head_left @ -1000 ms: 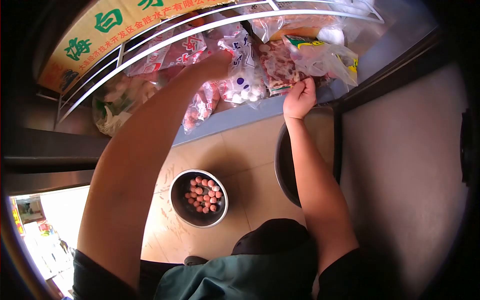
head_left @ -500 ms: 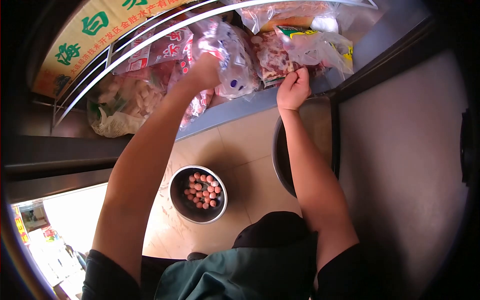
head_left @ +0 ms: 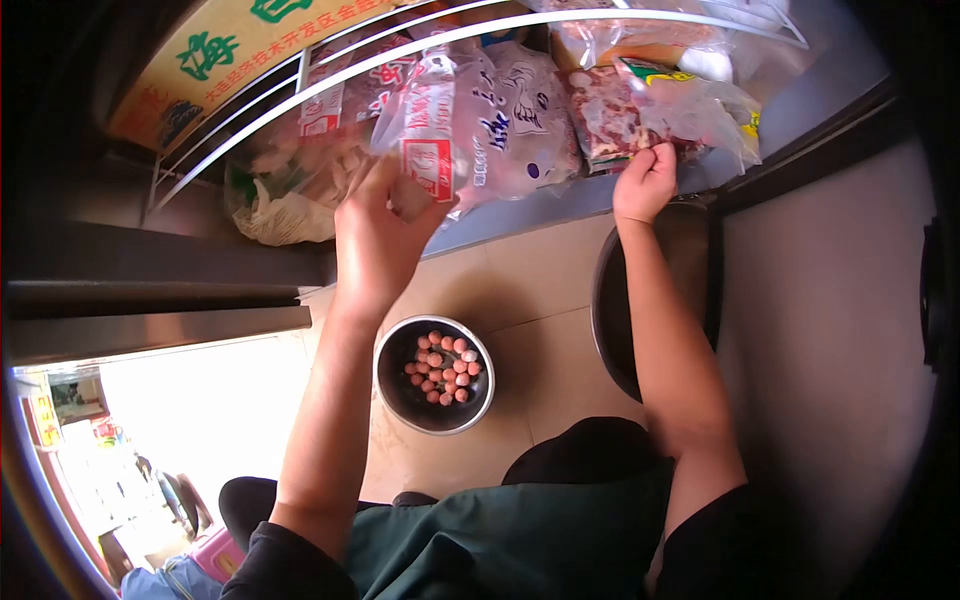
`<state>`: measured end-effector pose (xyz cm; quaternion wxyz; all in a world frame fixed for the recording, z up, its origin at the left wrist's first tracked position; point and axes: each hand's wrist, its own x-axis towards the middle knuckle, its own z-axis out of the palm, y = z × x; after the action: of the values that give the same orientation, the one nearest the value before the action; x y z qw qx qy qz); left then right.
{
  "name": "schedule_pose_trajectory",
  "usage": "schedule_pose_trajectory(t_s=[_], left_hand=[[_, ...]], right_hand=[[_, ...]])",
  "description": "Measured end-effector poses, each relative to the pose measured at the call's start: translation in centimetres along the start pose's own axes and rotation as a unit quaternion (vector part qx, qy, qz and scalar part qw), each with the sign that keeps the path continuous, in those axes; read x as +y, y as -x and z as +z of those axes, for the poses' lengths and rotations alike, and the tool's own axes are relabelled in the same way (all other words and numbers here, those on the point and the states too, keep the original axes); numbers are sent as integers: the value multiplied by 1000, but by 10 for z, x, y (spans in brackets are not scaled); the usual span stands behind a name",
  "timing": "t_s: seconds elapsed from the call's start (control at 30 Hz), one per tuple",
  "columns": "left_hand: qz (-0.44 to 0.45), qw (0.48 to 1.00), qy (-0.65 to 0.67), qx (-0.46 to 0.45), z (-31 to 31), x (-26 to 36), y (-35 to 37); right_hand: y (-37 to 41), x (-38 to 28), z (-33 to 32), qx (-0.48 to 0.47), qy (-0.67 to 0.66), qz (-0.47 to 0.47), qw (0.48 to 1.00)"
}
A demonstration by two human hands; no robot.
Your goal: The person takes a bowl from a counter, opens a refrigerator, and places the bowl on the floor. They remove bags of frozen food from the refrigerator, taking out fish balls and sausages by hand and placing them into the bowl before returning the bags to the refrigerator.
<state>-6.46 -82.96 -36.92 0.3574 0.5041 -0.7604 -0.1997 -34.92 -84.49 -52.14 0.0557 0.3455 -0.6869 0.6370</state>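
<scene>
My left hand (head_left: 378,230) is closed on the near end of a clear plastic bag with a red-and-white label (head_left: 430,165), at the shelf's front edge. Behind it lies a large printed bag (head_left: 525,125) with dark blue characters. My right hand (head_left: 645,188) is closed at the near edge of a clear bag of red, marbled meat (head_left: 605,112), its fingers pinched together there. Pale pieces in another clear bag (head_left: 285,205) lie left of my left hand.
A white wire rack rail (head_left: 400,63) curves above the bags. At the upper left stands a cardboard box (head_left: 250,50) with green characters. On the tiled floor sit a metal bowl of pink balls (head_left: 388,388) and a dark round tub (head_left: 605,320). The open door (head_left: 820,300) is at right.
My left hand has come back toward me from among the bags, and the labelled bag now stretches forward from it. My right hand stays at the meat bag. The view has shifted left.
</scene>
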Motion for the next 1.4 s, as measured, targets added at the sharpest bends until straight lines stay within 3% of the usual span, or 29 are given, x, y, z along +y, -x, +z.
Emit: schedule_pose_trajectory(t_s=[0.03,0.07,0.17,0.2,0.23,0.33,0.37,0.43,0.5,0.57,0.63,0.67,0.73,0.77,0.83,0.87,0.9,0.93,0.97,1.03,1.07,1.1,1.17,1.2,1.3,1.33,1.37,1.4], left_hand=[[40,998,-47,11,-7,5,7],[-4,1000,-30,-4,-14,17,12],[-15,998,-54,-8,-32,25,25],[76,993,-94,14,-36,20,25],[72,993,-97,13,-41,17,30],[-80,996,23,-32,-57,10,53],[-85,996,19,-32,-61,5,63],[-191,962,169,-97,-61,-16,91],[-199,923,299,-140,-57,-41,123],[-203,900,350,-162,-48,-62,155],[-236,885,365,-165,-36,-87,187],[-315,835,418,-173,-34,-93,202],[-326,833,418,-155,-26,-112,231],[-336,830,418,-149,-24,-116,243],[-335,837,403,-160,-19,-117,254],[-372,783,475,-149,-16,-120,261],[-407,722,543,-135,-14,-120,269],[-452,672,583,-66,-9,-108,267],[-456,670,583,-62,1,-106,271],[-480,767,424,31,23,-105,279],[-443,834,324,64,39,-103,278],[-406,861,282,121,49,-96,281],[-390,879,213,170,68,-111,291],[-393,879,213,170,74,-122,297],[-377,896,164,167,78,-134,293],[-397,876,196,191,75,-128,283],[-416,853,228,216,74,-125,277],[-401,871,188,211,72,-123,273]], right_hand=[[1,2,0,1,-2,-14,1000],[0,4,1,2,-4,-30,1000],[0,7,2,3,-10,-28,1000],[1,5,1,1,-13,-22,1000],[1,5,1,-4,-14,-19,1000],[1,7,2,9,-14,-48,999],[0,6,2,15,-8,-53,998],[0,7,4,21,-10,-55,998],[-2,8,2,16,1,-62,998],[-4,25,2,10,13,-72,997],[-9,41,0,-56,-72,13,996],[2,-3,-12,-80,-99,48,991],[41,-37,-31,-155,-151,46,975],[83,-73,-43,-228,-211,89,946],[181,-98,-55,-404,-325,192,833],[213,-107,-61,-528,-262,110,800],[230,-127,-70,-627,-176,220,726],[254,-123,-70,-646,-162,200,718],[283,-111,-69,-666,-149,180,708],[324,-103,-65,-623,-139,70,767],[326,-116,-69,-636,-74,164,750],[332,-118,-70,-639,-76,164,747],[344,-114,-70,-556,-129,161,805],[355,-106,-67,-540,-63,106,833],[368,-92,-60,-524,-41,66,848],[363,-95,-60,-545,-64,132,826],[361,-95,-59,-548,-64,134,823],[361,-93,-59,-543,-76,118,828]])
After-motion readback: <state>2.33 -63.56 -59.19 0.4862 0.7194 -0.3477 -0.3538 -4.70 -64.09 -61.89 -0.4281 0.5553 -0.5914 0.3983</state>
